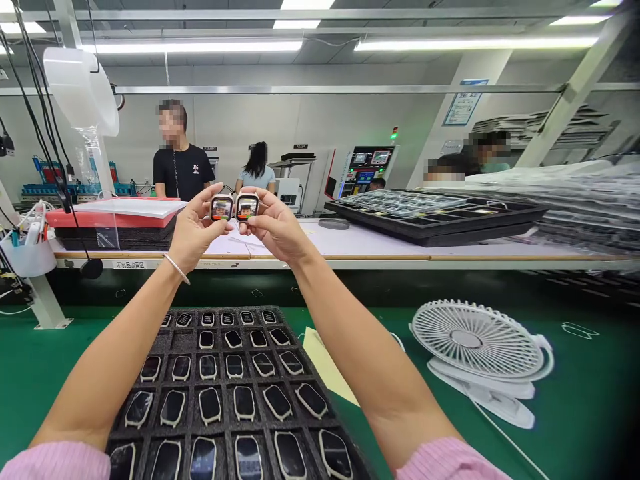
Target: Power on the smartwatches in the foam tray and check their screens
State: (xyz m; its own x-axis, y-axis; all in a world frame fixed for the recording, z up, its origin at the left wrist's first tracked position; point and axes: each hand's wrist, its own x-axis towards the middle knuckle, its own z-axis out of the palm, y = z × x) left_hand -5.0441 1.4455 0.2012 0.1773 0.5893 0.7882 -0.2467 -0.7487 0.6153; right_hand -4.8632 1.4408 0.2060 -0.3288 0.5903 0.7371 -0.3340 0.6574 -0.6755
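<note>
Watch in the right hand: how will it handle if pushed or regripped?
The watch is probably stiff, given its solid-looking framed case. Its smooth, glossy front may be slippery. Likely light: the right hand holds it in a pinch.

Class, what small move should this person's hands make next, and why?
Perhaps lower the smartwatch in the left hand toward the black foam tray: the right hand holds a second smartwatch raised beside it, and similar watches sit in the tray's slots.
</note>
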